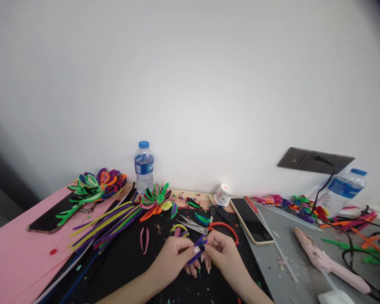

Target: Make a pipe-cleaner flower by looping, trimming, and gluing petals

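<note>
Over the black mat [114, 274], my left hand [177, 255] and my right hand [223, 253] meet, thumbs and fingers pinched together. Between them is a purple pipe cleaner [194, 256], partly hidden by the fingers; each hand grips part of it. Just beyond the fingertips lie scissors [228, 228] with red handles, their blades apart. A yellow-green curved pipe cleaner piece [180, 229] and a blue-green one [202, 218] rest close by. To the left of my hands is a pink pipe cleaner loop [144, 240].
Loose pipe cleaners [114, 223] and a pipe cleaner flower [158, 196] lie left, before a water bottle [144, 166]. At right are a phone [251, 221], a pink glue gun [329, 261] with a cord and a second bottle [345, 190]. A paper cup [223, 195] stands by the wall.
</note>
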Available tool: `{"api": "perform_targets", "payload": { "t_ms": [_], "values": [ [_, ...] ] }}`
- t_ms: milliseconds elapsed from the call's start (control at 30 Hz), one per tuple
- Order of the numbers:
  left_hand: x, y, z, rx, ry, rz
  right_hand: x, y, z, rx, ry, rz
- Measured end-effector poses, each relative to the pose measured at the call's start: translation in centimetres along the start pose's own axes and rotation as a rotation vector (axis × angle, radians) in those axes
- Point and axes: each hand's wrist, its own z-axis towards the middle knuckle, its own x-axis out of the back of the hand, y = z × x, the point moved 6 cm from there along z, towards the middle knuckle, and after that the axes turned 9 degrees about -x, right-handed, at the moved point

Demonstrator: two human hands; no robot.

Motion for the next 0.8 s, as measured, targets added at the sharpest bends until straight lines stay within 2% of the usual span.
{"api": "perform_targets", "payload": {
  "t_ms": [100,233,433,567,800],
  "values": [
    [-0.3,-0.1,0.0,0.016,-0.032,-0.006,-0.1,0.0,0.1,-0.013,-0.023,-0.013],
    [-0.5,0.0,0.0,0.002,-0.087,0.091,0.0,0.0,0.3,-0.027,-0.030,-0.036],
    [-0.5,0.9,-0.1,-0.135,-0.110,0.334,0.0,-0.3,0.1,-0.021,-0.043,-0.087],
    [-0.5,1.4,-0.1,-0.162,-0.105,0.363,-0.1,-0.5,-0.1,-0.014,-0.043,-0.109],
    [-0.2,0.1,0.0,0.002,-0.078,0.188,1.1,-0.8,0.0,-0.010,0.082,0.009]
  ]
}}
